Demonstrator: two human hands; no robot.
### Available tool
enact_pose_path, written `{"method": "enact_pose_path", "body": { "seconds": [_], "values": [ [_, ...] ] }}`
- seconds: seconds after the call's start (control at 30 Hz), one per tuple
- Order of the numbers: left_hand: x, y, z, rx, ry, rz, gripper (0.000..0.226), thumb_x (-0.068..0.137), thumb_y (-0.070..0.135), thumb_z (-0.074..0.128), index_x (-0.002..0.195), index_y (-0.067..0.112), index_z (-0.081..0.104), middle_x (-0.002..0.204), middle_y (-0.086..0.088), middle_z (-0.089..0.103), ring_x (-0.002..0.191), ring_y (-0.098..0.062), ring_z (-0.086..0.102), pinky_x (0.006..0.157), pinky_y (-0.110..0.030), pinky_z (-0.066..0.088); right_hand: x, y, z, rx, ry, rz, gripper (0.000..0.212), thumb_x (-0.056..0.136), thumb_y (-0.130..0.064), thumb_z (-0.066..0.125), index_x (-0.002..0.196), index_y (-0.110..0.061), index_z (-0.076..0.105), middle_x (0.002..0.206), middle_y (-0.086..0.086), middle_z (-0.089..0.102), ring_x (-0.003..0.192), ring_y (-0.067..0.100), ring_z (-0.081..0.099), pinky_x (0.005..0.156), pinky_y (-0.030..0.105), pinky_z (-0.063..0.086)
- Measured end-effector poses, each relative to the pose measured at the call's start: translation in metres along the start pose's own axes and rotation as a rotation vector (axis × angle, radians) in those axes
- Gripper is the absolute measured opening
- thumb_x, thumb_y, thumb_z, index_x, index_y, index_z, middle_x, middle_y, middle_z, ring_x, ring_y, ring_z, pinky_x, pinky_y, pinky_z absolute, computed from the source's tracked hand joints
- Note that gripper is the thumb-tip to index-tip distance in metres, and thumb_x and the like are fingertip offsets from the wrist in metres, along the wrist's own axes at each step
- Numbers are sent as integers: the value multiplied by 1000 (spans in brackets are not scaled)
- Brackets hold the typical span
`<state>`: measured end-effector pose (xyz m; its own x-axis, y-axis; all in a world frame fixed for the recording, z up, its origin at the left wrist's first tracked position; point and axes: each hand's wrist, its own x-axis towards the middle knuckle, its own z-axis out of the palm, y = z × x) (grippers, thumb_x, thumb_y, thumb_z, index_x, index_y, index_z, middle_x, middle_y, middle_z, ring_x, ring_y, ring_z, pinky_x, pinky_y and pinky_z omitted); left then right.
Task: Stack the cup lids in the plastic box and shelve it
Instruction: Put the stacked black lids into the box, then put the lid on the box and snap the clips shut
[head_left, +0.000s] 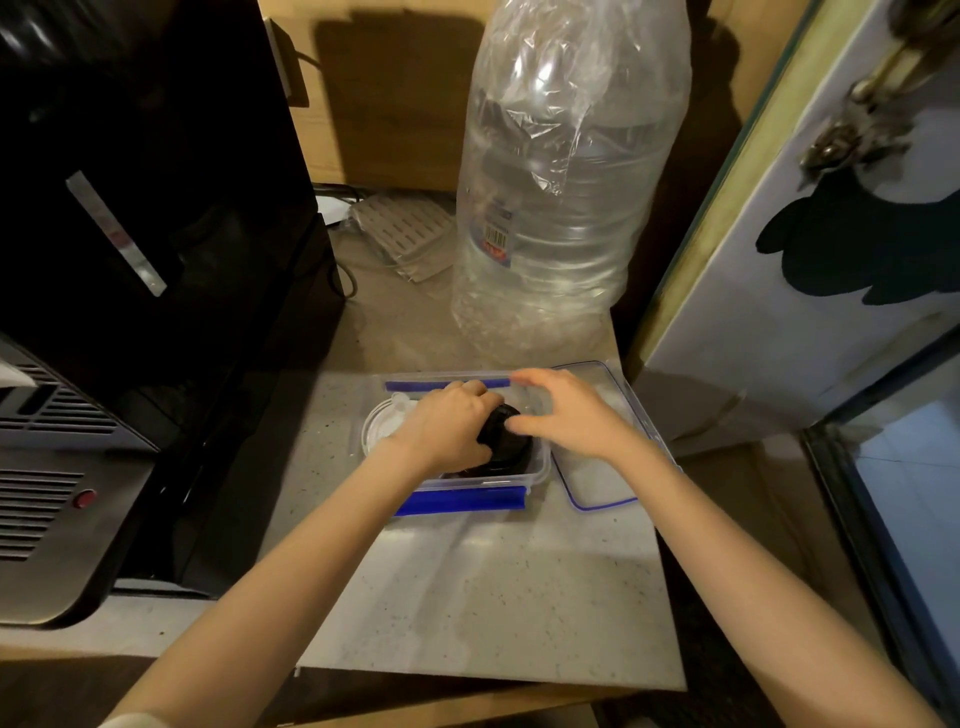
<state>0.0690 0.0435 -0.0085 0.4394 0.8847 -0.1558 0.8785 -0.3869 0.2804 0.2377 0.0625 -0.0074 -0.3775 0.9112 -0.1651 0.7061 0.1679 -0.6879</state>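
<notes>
A clear plastic box (543, 465) with blue clips (460, 501) along its near and far sides is found standing uncovered on the light speckled bench (493, 597), toward the bench's far edge. Black cup lids (511, 441) are located inside the box, in its right half; their number cannot be told. A white cup lid (376, 423) is seen in the left half of the box, partly hidden by the left wrist. The left hand (449, 428) is reached into the box from the near left, and its fingers are curled round the black cup lids, which are held from the left side. The right hand (569, 415) is held over the right end of the box with its fingers spread wide and nothing grasped; its thumb tip is placed at the right edge of the black cup lids, while the fingertips are extended toward the box's far rim. The box cover (597, 483), clear with a blue border, is laid flat on the bench just beside the box on the right, partly under the right forearm. A large water bottle (566, 208), draped in a clear plastic bag, is stood behind the box. A black appliance (145, 156) and a silver appliance (47, 519) are positioned on the left, and a pale door (779, 260) is noted on the right.
</notes>
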Motion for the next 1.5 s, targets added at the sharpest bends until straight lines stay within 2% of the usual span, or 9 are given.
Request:
{"method": "enact_pose_path", "body": {
  "seconds": [0.23,0.53,0.73,0.83,0.93,1.1,1.27,1.33,1.5],
  "values": [
    [6,63,22,-176,230,160,34,85,24,56,115,9,60,121,-10,61,106,-31,58,86,-42,50,-27,43,-33,254,350,124,23,86,-12,60,108,-13,65,106,9,68,100,19,62,91,33,49],
    [21,116,91,-102,38,222,38,93,22,45,128,7,48,142,-15,44,134,-28,35,111,-37,29,-62,117,-19,143,386,619,47,93,-18,48,137,-7,37,138,18,48,126,33,46,100,41,40],
    [25,118,111,-3,5,181,38,92,11,44,130,7,45,140,-14,44,137,-31,31,115,-40,25,-68,129,-10,200,397,627,28,93,-5,45,119,-1,55,115,18,62,99,30,62,86,37,53],
    [23,121,111,50,8,164,41,93,8,42,134,5,39,143,-14,40,139,-30,26,112,-38,26,-69,125,-15,344,386,635,25,91,-6,50,116,-4,56,95,8,60,75,19,62,61,27,56],
    [19,124,106,-8,113,181,43,90,3,47,132,3,39,143,-19,41,136,-31,34,109,-38,34,-69,122,-26,549,503,601,22,92,-16,50,107,-4,61,76,3,62,67,15,60,61,30,53],
    [14,125,89,-303,562,175,25,85,12,55,109,5,58,105,-18,70,88,-28,70,77,-35,57,-64,109,-45,877,606,515,35,98,-31,34,84,-14,61,82,8,65,77,20,62,71,33,51],
    [0,124,45,-795,863,-49,18,88,10,56,104,4,62,95,-4,69,85,3,61,75,-2,44,-43,90,-45,851,600,458,38,99,-26,34,130,-8,47,130,13,54,120,24,51,101,38,41],
    [-8,117,26,-1022,879,-173,15,87,11,57,102,11,63,92,5,68,80,6,62,71,-7,47,-36,83,-44,808,585,426,42,98,-27,36,137,-12,38,143,9,44,131,22,42,110,38,33],
    [-27,68,-4,-1590,800,-389,20,89,10,53,108,6,61,90,-9,72,84,-24,69,73,-32,58,-17,62,-39,851,517,364,43,97,-27,41,138,-13,37,144,10,43,131,25,43,111,41,34]
  ]
}}
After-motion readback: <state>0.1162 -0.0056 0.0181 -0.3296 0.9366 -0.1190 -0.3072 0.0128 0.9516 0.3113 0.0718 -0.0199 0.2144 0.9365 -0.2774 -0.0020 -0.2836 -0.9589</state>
